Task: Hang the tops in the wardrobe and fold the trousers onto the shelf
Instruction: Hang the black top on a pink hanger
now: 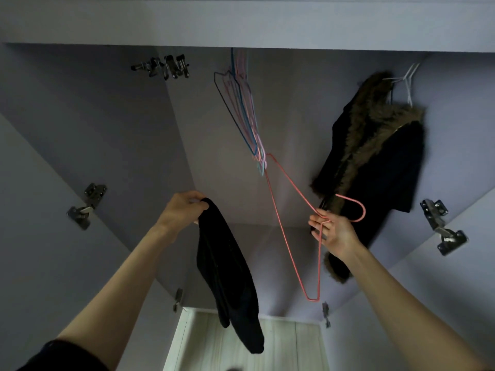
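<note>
Seen from the head camera, a person stands before an open wardrobe (107,124) with both arms raised. The left hand (180,210) has its fingers (197,197) curled and clamped on the top edge of a dark top (227,279), which hangs limp below that grip, well apart from the rail above. The right hand (333,231) holds a red wire hanger (292,247) at its neck; its fingers (316,223) are loosely spread, the wire passing between them, the hook curving just beyond the fingertips and the frame slanting down and toward the left hand.

The top looks soft, light and floppy, and would probably best be taken at the shoulders or collar so it opens over the hanger. The hanger appears thin, light and springy, and is likely steadiest when held near the hook.

Counted: one dark top in hand, one red hanger in hand, one bunch of empty coloured hangers (241,111) up beyond the fingers, too tangled to number, and one fur-trimmed dark coat (380,162) hanging beyond the right hand. No trousers are visible.
</note>
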{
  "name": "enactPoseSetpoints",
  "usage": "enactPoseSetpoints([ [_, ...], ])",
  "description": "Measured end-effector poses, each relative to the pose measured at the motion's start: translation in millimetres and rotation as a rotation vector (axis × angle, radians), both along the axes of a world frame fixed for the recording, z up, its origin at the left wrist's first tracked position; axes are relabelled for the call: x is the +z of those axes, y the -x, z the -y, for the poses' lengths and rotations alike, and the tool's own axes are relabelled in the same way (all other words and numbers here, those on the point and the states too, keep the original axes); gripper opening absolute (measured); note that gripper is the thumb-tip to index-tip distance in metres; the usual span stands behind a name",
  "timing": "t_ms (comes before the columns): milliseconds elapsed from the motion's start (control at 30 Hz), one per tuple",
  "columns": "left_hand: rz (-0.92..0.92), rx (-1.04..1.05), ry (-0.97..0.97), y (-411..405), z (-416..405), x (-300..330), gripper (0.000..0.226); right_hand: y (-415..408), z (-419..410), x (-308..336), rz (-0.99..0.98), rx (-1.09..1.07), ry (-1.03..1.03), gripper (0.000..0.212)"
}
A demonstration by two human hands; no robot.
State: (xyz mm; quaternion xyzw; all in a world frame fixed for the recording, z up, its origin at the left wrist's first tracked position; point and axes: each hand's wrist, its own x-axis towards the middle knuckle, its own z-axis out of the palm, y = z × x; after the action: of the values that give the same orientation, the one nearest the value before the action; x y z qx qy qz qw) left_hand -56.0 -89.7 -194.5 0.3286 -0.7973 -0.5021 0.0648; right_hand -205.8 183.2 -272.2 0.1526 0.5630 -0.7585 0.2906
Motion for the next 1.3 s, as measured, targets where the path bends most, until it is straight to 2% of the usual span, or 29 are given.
enactPoseSetpoints([
  [167,0.016,0.004,-0.010,4.5,-5.0,-3.6,0.019,-3.0,-10.6,1.5,0.010,-0.074,0.190,0.021],
  [300,0.077,-0.010,0.014,4.6,-10.5,-8.9,0.017,-11.9,-19.0,-2.9,-0.018,-0.098,0.112,0.024],
  [433,0.147,-0.043,0.021,4.9,-15.6,-11.7,0.021,-20.5,-25.0,-5.9,0.059,-0.192,0.400,0.013],
  [500,0.142,-0.037,0.014,7.5,-20.2,-7.2,0.016,-23.5,-24.1,-4.0,0.048,-0.217,0.516,0.016],
  [667,0.066,-0.091,0.002,11.1,-37.0,19.2,0.015,-27.9,-6.9,9.6,0.041,-0.248,0.696,0.019],
  [833,-0.017,-0.138,-0.032,7.0,-46.2,42.8,0.010,-23.7,17.2,31.3,-0.013,-0.187,0.850,0.024],
  [933,-0.039,-0.133,-0.072,2.1,-44.8,52.6,0.012,-21.7,33.8,35.8,-0.059,-0.105,0.762,0.030],
  [1100,-0.125,0.065,-0.086,-11.4,-14.9,62.0,0.012,-11.0,40.2,20.4,-0.210,0.149,0.358,0.056],
  [1200,-0.162,0.179,-0.037,-20.6,3.5,58.0,0.010,-3.0,35.3,17.1,-0.436,0.342,0.063,0.052],
  [1300,-0.165,0.154,0.051,-22.8,6.1,49.4,0.017,2.9,34.8,29.7,-0.664,0.514,-0.200,0.038],
])
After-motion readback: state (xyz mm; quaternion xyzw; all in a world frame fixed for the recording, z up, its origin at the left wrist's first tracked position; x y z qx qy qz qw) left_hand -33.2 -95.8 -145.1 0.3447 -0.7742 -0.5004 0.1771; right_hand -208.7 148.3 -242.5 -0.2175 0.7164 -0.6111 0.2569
